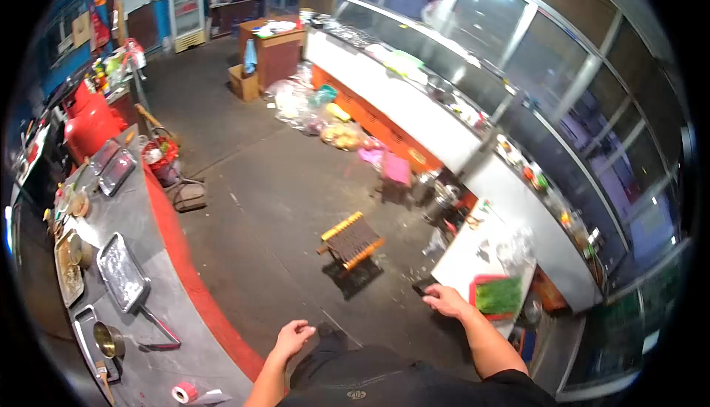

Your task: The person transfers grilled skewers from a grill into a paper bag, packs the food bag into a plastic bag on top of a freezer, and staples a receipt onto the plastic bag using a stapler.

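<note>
My right hand (446, 301) is closed on a small dark flat object (424, 286) whose kind I cannot make out. It is beside the white worktable (458, 265), near a red tray (474, 288) of chopped greens (499, 296). My left hand (293, 337) hangs over the floor in front of my body, fingers loosely bent and nothing in them. A folding stool (352, 242) with a dark woven seat stands on the floor ahead of both hands.
On the left, a red-edged metal counter (196, 333) carries a rectangular metal tray (122, 274), a brass-coloured pot (109, 340) and a tape roll (185, 392). Plastic bags (342, 137) and a pink stool (396, 170) line the right-hand counter. A red bucket (161, 154) stands at left.
</note>
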Tool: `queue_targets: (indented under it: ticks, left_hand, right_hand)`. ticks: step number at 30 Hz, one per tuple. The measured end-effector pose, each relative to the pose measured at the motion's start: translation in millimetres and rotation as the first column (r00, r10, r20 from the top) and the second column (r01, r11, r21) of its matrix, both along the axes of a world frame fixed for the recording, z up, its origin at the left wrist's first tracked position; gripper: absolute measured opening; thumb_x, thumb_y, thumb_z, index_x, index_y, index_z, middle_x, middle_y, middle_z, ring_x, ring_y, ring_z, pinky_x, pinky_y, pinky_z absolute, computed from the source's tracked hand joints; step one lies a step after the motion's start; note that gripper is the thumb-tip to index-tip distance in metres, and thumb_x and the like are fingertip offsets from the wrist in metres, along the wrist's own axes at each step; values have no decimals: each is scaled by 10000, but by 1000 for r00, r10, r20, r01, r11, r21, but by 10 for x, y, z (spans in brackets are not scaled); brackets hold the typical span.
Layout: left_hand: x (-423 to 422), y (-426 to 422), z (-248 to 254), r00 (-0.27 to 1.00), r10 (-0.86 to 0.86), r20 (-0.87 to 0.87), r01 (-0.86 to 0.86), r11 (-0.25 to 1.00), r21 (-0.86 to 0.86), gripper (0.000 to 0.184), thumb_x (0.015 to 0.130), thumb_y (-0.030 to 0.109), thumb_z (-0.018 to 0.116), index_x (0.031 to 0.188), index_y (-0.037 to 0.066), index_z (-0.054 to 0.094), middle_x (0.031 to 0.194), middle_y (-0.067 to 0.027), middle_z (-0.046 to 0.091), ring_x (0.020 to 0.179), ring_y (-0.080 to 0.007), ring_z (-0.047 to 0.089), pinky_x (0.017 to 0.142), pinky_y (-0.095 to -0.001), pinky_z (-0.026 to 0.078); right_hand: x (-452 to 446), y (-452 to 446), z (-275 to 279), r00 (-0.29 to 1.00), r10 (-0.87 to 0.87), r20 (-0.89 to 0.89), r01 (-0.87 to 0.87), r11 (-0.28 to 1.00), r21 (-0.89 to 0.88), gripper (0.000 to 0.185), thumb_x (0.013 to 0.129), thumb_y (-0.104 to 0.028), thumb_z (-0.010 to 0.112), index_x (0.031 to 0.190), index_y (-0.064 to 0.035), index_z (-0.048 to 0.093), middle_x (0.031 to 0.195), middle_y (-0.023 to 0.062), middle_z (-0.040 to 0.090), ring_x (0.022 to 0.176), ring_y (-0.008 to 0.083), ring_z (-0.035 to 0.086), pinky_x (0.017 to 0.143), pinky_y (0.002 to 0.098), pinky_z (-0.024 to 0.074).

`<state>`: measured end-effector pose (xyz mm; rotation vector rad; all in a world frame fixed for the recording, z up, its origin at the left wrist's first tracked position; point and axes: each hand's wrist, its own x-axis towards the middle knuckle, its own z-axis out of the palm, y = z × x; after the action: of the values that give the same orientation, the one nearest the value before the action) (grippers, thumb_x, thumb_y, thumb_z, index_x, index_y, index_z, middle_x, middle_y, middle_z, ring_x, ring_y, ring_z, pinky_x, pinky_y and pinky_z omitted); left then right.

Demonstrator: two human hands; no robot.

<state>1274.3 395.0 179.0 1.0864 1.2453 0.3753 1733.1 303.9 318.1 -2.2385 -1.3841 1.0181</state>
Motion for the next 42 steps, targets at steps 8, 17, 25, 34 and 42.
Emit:
queue_targets:
  ticks: [8,17,25,34,42]
  left_hand:
    - [-455,3245,602,976,189,107,-204,967,153,468,915,125,745,1322,-28,571,1103,-97,701,926,-136,678,801,-264,554]
    - [-1858,5144,-525,866,354,-353,-468,823,-322,167,954,171,681,939,6,662,913,-78,673,705,-168,642,599,-303,557]
    - [-2804,7141,-1508,525,-393,-755,489,865,-110,161,949,259,673,988,121,747,891,9,742,794,-137,699,667,-350,533]
    - [-3228,11193,-1302,763,109,-638,352,757,551,79,916,178,661,900,104,682,773,-56,665,676,-257,637,583,-415,497]
    - [-3423,14006,173,486,869,94,-866,466,180,260,924,157,705,1163,77,644,920,-28,651,750,-118,620,599,-262,485]
  right_hand:
    - [833,1249,-2354,868,-474,-149,173,570,-803,329,997,-298,619,790,-59,710,709,70,625,635,246,554,588,457,461]
    - [-5,6576,-2996,609,761,225,-725,649,-231,305,848,-364,571,827,-117,750,865,132,741,726,284,709,645,417,556]
    - [-1305,11569,-1210,902,151,-404,-161,987,10,191,959,-217,687,982,-28,677,824,35,678,705,122,625,640,297,527]
    - [-1546,15315,-1025,824,-178,-537,118,982,-145,71,918,-75,657,974,-52,695,891,40,689,733,157,652,633,293,525]
    - [-798,19093,-755,783,-230,-577,412,888,206,377,906,-273,758,1103,29,648,922,82,681,805,173,625,661,337,532]
